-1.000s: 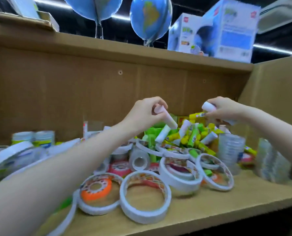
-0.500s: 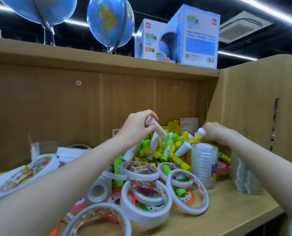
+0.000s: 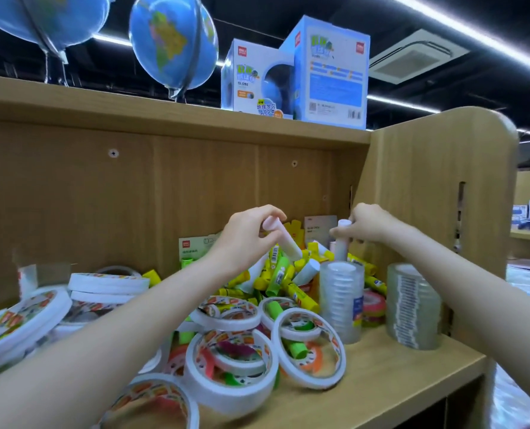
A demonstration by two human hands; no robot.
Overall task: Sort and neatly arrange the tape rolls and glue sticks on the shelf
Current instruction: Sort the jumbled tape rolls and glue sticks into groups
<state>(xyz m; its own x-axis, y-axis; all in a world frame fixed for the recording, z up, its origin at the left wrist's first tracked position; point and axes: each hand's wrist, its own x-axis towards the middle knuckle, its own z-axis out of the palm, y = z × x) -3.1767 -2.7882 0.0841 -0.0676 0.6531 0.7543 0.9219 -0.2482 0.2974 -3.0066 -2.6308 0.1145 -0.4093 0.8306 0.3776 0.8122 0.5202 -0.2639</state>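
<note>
Gripping white glue stick point(image 3: 280, 239) with our left hand point(image 3: 245, 239) | right hand point(image 3: 367, 226) lowered since earlier, fingers clamped on upright glue stick point(image 3: 341, 239) | shelf point(image 3: 396, 382)

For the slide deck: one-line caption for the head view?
Left hand and right hand each hold a white glue stick above the glue stick pile.

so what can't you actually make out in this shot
Head view only:
- Base of the white glue stick under the right hand: hidden behind the clear tape stack.
- Print on the left hand's glue stick: too blurred to read.
- White tape rolls at far left: cut off by the edge, motion-blurred.
- Glue stick pile: count unclear, overlapping.
</note>
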